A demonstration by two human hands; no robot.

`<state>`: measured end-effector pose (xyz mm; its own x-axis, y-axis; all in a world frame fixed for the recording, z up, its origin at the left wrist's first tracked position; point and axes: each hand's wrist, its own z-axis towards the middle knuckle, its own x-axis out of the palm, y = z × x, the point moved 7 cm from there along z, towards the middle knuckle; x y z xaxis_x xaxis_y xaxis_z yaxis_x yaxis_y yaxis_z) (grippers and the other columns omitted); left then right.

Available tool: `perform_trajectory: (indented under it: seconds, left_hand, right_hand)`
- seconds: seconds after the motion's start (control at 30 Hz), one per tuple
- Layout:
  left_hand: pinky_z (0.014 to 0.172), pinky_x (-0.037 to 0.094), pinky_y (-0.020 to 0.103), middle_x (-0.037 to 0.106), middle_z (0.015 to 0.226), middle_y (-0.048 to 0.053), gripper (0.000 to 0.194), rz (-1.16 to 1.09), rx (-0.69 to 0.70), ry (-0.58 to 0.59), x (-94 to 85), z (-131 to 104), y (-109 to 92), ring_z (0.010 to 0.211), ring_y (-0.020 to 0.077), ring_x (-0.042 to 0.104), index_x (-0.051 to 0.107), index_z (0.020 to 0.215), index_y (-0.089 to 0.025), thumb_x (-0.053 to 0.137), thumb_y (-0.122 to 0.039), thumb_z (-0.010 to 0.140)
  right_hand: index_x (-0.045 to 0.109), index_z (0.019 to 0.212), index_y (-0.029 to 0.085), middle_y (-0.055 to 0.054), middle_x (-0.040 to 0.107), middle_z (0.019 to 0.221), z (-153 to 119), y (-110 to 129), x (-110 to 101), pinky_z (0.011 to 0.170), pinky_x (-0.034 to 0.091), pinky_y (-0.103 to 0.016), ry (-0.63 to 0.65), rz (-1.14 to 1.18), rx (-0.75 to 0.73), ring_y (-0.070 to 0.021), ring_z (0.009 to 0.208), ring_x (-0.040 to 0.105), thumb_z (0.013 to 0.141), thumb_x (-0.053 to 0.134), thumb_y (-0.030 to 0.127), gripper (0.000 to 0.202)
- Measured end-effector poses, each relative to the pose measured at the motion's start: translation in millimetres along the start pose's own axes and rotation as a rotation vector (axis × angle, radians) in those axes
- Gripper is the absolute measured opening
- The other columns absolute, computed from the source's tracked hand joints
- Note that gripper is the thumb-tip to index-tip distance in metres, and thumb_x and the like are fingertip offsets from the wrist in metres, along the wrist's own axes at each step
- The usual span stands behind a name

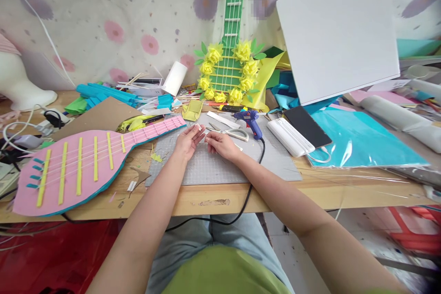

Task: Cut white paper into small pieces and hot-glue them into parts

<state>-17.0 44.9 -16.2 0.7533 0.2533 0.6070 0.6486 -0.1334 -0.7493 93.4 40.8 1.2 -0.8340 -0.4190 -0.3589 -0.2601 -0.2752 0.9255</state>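
Observation:
Just above the grey cutting mat, my left hand is closed around a small white piece at its fingertips. Close beside it my right hand pinches with fingertips pressed together; what they hold is too small to make out. A pair of scissors with pale handles lies just behind my right hand. Further back on the mat rest a white strip and a blue glue gun. The pink paper lute, with yellow bars and white strings, lies to the left, its neck pointing toward my left hand.
A green stringed instrument with yellow paper flowers leans at the back. To the right are a white power bank, a dark phone, blue sheets and a large white board. The glue gun's black cord hangs over the table edge.

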Motion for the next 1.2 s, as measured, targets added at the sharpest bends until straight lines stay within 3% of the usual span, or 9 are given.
perform_trajectory:
  seconds: [0.23,0.33,0.63,1.2]
  left_hand:
    - [0.072,0.049,0.024,0.068,0.074,0.005,0.007,0.002,0.012,-0.031,-2.0,2,0,0.072,0.011,0.064,0.061,0.072,-0.012,0.065,-0.009,0.067]
    - [0.074,0.049,0.025,0.068,0.074,0.005,0.009,0.01,0.018,-0.023,-0.8,1,1,0.073,0.0115,0.064,0.061,0.072,-0.012,0.067,-0.01,0.065]
    - [0.078,0.049,0.027,0.069,0.08,0.007,0.009,0.048,0.024,0.053,5.7,-2,-1,0.079,0.0137,0.065,0.064,0.077,-0.012,0.064,-0.011,0.068]
    - [0.076,0.05,0.026,0.068,0.076,0.005,0.01,0.033,0.041,0.015,2.5,-1,1,0.074,0.0115,0.064,0.062,0.075,-0.012,0.065,-0.01,0.066]
  right_hand:
    - [0.058,0.085,0.018,0.002,0.059,0.065,-1,9,-14,0.058,0.038,-0.02,-0.2,-0.242,-0.097,-0.0091,0.057,0.051,0.078,0.05,0.033,0.018]
    - [0.058,0.079,0.018,0.001,0.059,0.064,-1,11,-15,0.057,0.036,-0.02,-0.239,-0.326,-0.112,-0.0092,0.056,0.049,0.08,0.049,0.031,0.016]
    - [0.056,0.069,0.018,0.002,0.057,0.059,-2,15,-17,0.056,0.033,-0.02,-0.229,-0.387,-0.11,-0.0093,0.055,0.049,0.082,0.045,0.028,0.019]
    - [0.054,0.063,0.018,0.003,0.055,0.057,-1,15,-16,0.059,0.032,-0.02,-0.214,-0.367,-0.121,-0.0096,0.056,0.049,0.082,0.044,0.027,0.023]
